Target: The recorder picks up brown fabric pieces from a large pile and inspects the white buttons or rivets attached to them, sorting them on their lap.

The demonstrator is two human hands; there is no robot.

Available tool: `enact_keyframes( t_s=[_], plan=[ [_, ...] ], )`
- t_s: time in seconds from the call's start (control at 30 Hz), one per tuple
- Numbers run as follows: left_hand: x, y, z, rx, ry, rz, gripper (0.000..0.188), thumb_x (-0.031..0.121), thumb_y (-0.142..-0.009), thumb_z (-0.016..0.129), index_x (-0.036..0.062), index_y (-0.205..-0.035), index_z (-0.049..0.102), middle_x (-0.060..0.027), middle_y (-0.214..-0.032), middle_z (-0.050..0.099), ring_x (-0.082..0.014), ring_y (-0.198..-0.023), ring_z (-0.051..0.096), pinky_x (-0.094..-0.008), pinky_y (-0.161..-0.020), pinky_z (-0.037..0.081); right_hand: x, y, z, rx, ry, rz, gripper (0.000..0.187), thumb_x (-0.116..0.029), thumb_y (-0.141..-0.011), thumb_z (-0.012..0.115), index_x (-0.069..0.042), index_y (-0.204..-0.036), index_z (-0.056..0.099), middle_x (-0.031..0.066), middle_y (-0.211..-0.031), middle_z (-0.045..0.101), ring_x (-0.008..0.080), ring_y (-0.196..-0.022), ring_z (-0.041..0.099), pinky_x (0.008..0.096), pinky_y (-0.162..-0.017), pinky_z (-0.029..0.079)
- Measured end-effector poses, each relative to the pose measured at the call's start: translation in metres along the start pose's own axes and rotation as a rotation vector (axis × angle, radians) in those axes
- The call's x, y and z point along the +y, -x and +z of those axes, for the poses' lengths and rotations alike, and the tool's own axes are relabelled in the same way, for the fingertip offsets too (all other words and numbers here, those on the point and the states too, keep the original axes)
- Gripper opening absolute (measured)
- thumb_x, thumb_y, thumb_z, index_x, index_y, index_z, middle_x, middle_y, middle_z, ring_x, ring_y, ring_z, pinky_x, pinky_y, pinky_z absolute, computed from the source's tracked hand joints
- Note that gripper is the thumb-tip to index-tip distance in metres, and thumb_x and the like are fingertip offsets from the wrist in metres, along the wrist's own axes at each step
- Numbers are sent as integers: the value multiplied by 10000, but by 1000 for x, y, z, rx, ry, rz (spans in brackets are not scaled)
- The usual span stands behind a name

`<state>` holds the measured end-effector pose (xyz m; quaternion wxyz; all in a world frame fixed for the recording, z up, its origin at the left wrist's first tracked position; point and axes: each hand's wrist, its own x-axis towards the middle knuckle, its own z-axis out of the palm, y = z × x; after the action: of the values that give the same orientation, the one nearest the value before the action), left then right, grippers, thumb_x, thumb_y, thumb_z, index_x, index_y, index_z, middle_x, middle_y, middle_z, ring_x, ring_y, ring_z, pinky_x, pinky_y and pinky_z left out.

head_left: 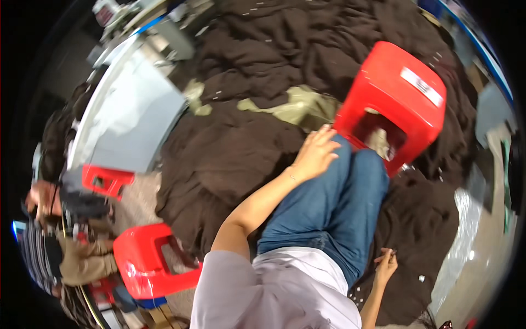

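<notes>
Right grip (386, 266) first: your fingers are bunched in close, with a small dark bit (393, 253) showing at the tips. It's way too tiny to make out, and honestly I can't tell if you've really got it pinched. Your left grip (315, 156) is more relaxed, fingers long and loosely spread, palm down on your jeans (307, 211) near the knee, not holding anything I can see.

Brown cloth (219, 142) is pretty much all around you: heaped just left of your left grip, running on ahead of it, and spread below your right grip, though I can't say if that hand touches it. I'd bet it handles soft and floppy, easy by a corner but a real drag as a whole pile. Probably not fragile or slippery. Best hold is a raised fold or loose edge, bunched into your full hand. That dark bit looks like next to no weight and easy to drop, so thumb and fingertip on it.

Also, ahead of your left grip there's an olive sheet (298, 107), with a red stool (402, 104) ahead and to the right, plus white bits (421, 278) scattered near your right grip.
</notes>
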<state>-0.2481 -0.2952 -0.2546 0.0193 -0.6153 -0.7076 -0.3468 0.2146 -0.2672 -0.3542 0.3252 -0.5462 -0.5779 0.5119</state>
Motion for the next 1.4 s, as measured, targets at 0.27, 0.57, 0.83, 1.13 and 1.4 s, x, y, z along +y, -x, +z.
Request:
enact_keyframes(
  t_s=[0.27, 0.57, 0.83, 1.13, 1.4],
  plan=[
    [-210, 179, -181, 102, -324, -1004, 234, 220, -829, 717, 61, -1001, 710, -186, -1112, 666, -376, -1165, 576, -438, -984, 465, -134, -34, 128, -371, 53, -344, 295, -245, -1046, 484, -17, -979, 657, -2, -642, 596, 10, -481, 404, 184, -450, 286],
    [-297, 317, -215, 25, -450, -1487, 535, 424, -969, 527, 17, -1316, 516, -264, -1171, 640, -403, -1120, 611, -467, -957, 484, -159, 7, 222, -714, 254, -223, 199, -66, -981, 503, 33, -892, 651, 41, -631, 602, 74, -595, 548, 225, -563, 402],
    [-364, 342, -243, 96, -553, -1521, 380, 343, -939, 572, 45, -1176, 579, -217, -1083, 679, -414, -1025, 645, -487, -882, 516, -253, 70, 491, -939, -43, -546, 168, -98, -972, 566, -17, -1069, 677, 62, -785, 612, 126, -638, 565, 249, -594, 460],
    [-455, 364, -239, 442, -730, -1338, 380, 170, -879, 679, 113, -1239, 572, -175, -1334, 510, -382, -1153, 526, -450, -931, 491, -75, 94, 618, -1282, 764, -837, 448, -207, -983, 491, -224, -1429, 454, 62, -1214, 582, 289, -760, 702, 397, -665, 587],
    [-528, 259, -238, 125, -600, -1472, 1037, 219, -831, 747, 281, -1567, 19, -164, -1603, 209, -428, -1134, 577, -472, -917, 510, 42, 72, 618, -1374, 948, -648, 525, -173, -981, 398, -261, -1495, 338, 18, -1388, 482, 208, -1260, 514, 329, -978, 489]
  ],
)
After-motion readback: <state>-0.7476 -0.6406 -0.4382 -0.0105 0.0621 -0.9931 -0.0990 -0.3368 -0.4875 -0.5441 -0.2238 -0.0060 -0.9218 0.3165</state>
